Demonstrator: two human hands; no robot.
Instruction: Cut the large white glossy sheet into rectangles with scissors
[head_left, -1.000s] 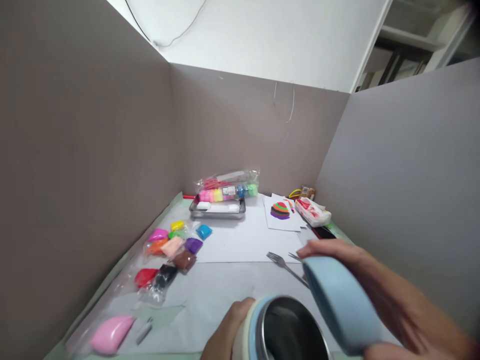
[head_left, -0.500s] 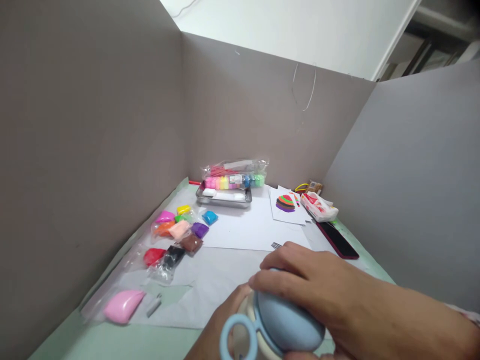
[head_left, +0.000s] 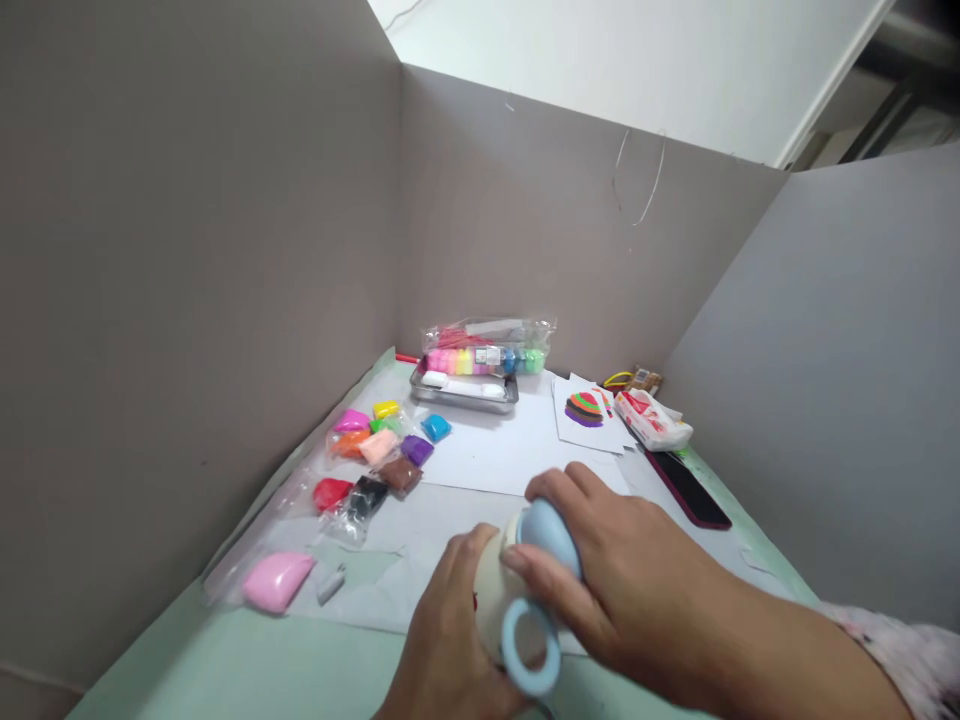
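A cream bottle (head_left: 491, 590) with a rounded light-blue lid (head_left: 550, 535) is held in front of me, tilted with the lid toward the upper right. A light-blue ring (head_left: 531, 690) sticks out at its near side. My left hand (head_left: 446, 625) wraps round the cream body, its fingers partly hidden behind it. My right hand (head_left: 611, 560) grips the lid, with the thumb near the seam and the fingers over the far side. Under both hands lie sheets of white paper (head_left: 480, 450).
Clay packets in several colours, among them a pink one (head_left: 279, 582), lie left beside a small grey piece (head_left: 331, 585). A metal tray (head_left: 465, 398) with pompoms (head_left: 487, 360) stands at the back. Right are a drawing (head_left: 585, 408), tissues (head_left: 652, 420) and a phone (head_left: 688, 490). Grey partitions (head_left: 517, 220) enclose the table.
The bottle has turned so its cream body shows more and the ring has shifted right. My right hand has changed its hold on the lid. The view has swung slightly left.
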